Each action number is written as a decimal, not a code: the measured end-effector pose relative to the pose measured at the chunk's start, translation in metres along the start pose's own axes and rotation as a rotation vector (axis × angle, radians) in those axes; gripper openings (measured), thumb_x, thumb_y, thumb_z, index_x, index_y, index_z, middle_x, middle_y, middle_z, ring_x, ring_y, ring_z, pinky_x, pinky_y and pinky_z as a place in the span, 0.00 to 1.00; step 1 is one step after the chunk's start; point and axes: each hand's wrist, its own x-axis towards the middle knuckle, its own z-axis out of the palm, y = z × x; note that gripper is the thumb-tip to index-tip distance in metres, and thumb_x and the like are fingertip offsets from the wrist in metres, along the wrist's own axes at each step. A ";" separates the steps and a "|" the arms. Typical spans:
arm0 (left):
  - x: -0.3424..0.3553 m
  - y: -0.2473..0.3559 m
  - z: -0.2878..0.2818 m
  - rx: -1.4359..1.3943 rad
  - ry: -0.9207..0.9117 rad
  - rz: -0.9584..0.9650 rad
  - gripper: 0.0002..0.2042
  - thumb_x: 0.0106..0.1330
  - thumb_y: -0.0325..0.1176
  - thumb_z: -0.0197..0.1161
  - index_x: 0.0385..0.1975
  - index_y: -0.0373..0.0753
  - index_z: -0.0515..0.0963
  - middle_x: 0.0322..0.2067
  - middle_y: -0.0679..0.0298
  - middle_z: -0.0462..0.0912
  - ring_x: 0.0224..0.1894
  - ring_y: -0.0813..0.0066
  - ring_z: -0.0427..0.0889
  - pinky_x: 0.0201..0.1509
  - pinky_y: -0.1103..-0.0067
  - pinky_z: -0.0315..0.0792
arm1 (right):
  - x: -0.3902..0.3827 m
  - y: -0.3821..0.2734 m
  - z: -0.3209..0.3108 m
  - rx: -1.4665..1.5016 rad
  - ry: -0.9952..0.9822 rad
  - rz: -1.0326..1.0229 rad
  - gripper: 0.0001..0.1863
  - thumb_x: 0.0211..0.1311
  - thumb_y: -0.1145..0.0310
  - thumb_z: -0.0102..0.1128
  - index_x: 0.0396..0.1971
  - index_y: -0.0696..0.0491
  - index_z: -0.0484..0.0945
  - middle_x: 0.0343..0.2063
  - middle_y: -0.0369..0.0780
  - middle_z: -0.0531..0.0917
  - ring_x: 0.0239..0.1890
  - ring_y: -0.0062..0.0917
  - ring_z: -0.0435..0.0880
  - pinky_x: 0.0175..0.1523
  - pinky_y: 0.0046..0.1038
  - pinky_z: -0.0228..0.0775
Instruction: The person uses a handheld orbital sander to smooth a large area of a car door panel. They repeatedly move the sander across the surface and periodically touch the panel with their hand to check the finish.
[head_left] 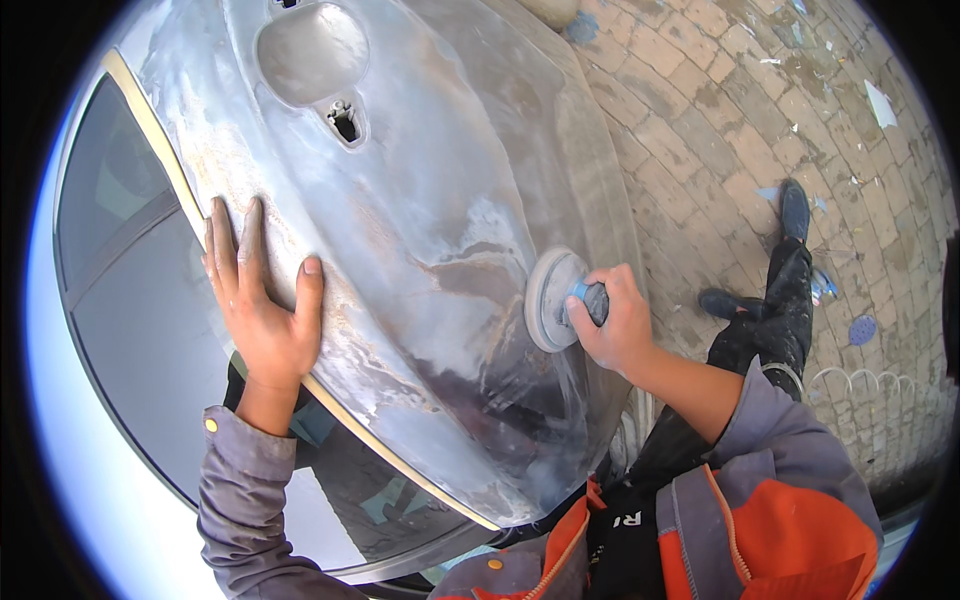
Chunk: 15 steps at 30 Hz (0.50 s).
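Note:
My left hand [262, 318] lies flat on the upper part of a car door [430, 180], fingers spread, close to the yellow masking tape [160, 140] along the window edge. The door is sanded down to patchy grey, white and dark areas. Lower on the panel, my right hand [622, 322] is closed around the black and blue knob of a round sander [548, 300]. Its pale disc rests tilted against the door's curved side. The disc's working face is hidden against the panel.
A recessed door-handle cup [312, 55] and an open hole [343, 122] sit in the panel. The dark window glass [140, 260] is at left. Brick paving [700, 130] with paper scraps lies at right, with a pale coiled hose [865, 376] and a purple disc [862, 330].

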 end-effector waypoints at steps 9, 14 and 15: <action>-0.001 -0.003 0.005 0.003 0.035 0.049 0.33 0.74 0.47 0.68 0.76 0.40 0.74 0.81 0.42 0.62 0.82 0.38 0.61 0.85 0.50 0.52 | 0.004 0.033 0.005 0.091 -0.024 0.290 0.19 0.70 0.58 0.71 0.51 0.54 0.78 0.48 0.48 0.80 0.46 0.48 0.84 0.51 0.45 0.78; -0.001 -0.003 0.006 0.009 0.040 0.060 0.34 0.75 0.49 0.67 0.77 0.40 0.73 0.81 0.42 0.62 0.82 0.39 0.61 0.84 0.51 0.53 | 0.007 0.036 0.000 0.071 -0.036 0.446 0.20 0.69 0.56 0.71 0.52 0.52 0.78 0.50 0.49 0.80 0.47 0.50 0.85 0.51 0.47 0.78; -0.001 -0.003 0.006 0.009 0.041 0.064 0.34 0.75 0.49 0.67 0.77 0.39 0.73 0.81 0.42 0.62 0.82 0.39 0.61 0.84 0.51 0.54 | 0.005 0.035 -0.001 0.100 -0.063 0.479 0.20 0.69 0.56 0.71 0.52 0.52 0.78 0.50 0.49 0.80 0.46 0.50 0.85 0.51 0.47 0.79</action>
